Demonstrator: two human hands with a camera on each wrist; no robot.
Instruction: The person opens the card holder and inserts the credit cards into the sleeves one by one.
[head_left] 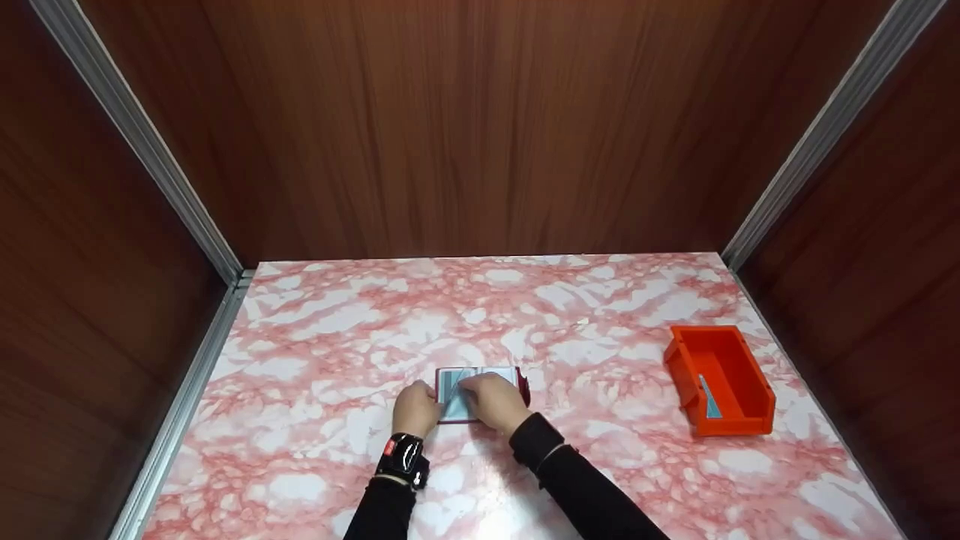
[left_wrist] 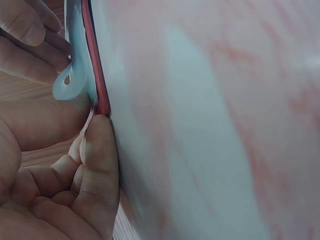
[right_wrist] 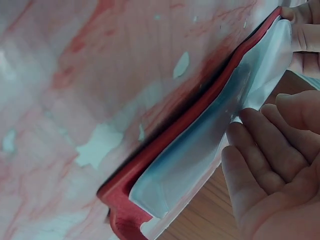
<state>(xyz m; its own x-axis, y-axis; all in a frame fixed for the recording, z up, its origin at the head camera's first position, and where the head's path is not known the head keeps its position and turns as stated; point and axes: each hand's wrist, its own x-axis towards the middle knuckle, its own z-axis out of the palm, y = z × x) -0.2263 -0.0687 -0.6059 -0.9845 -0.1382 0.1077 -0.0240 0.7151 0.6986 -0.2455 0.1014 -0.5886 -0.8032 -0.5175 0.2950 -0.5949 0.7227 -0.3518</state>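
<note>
An opened red card holder (head_left: 498, 370) with clear plastic sleeves lies in the middle of the table. My left hand (head_left: 416, 409) pinches its left edge between thumb and fingers, as the left wrist view shows at the red cover (left_wrist: 97, 65). A clear sleeve (left_wrist: 75, 85) bends up in a curl beside that grip. My right hand (head_left: 493, 401) lies over the middle of the holder. In the right wrist view its loosely bent fingers (right_wrist: 260, 150) are right at the sleeves (right_wrist: 200, 135), with the thumb held apart from them. The red strap end (right_wrist: 125, 220) shows at the holder's right side.
An orange bin (head_left: 731, 426) stands on the right part of the table, with a thin blue-grey card-like piece (head_left: 709, 399) inside. Wood-patterned panels (head_left: 480, 127) with metal corner rails (head_left: 150, 157) enclose the pink-and-white marbled tabletop (head_left: 322, 330) on three sides.
</note>
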